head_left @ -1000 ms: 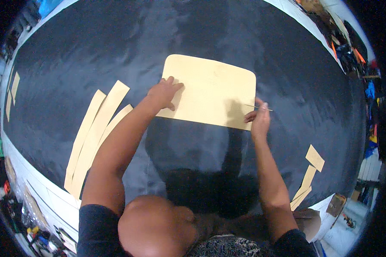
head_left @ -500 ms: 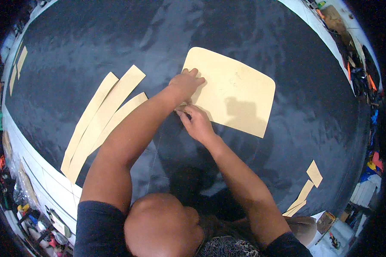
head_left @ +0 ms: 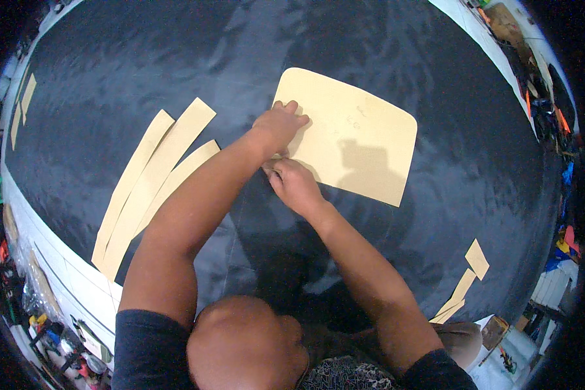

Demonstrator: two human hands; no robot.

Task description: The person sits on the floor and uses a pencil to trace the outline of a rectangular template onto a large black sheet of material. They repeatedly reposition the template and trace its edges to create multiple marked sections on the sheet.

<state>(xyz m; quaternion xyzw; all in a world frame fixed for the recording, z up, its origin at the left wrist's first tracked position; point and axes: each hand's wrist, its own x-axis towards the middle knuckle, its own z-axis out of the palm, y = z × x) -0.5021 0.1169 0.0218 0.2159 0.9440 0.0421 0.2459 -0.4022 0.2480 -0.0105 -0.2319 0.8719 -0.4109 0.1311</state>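
Note:
A large yellow-tan card pattern piece with rounded far corners lies flat on black sheet material. Faint handwriting marks its face. My left hand presses on its left edge, fingers spread over the card. Just nearer, at the card's near left corner, my right hand is closed with thumb and fingers curled together. Whatever sits in that pinch, if anything, is too small or hidden to make out. Part of the corner is covered by both hands.
Several long curved card strips lie left of my left forearm. Smaller card pieces rest at the near right, and narrow ones at the far left. Tools and clutter line the floor beyond the black sheet.
My right hand's fingers have curled in more tightly at the card's corner. My left hand stays on the card, and the whole view has shifted slightly.

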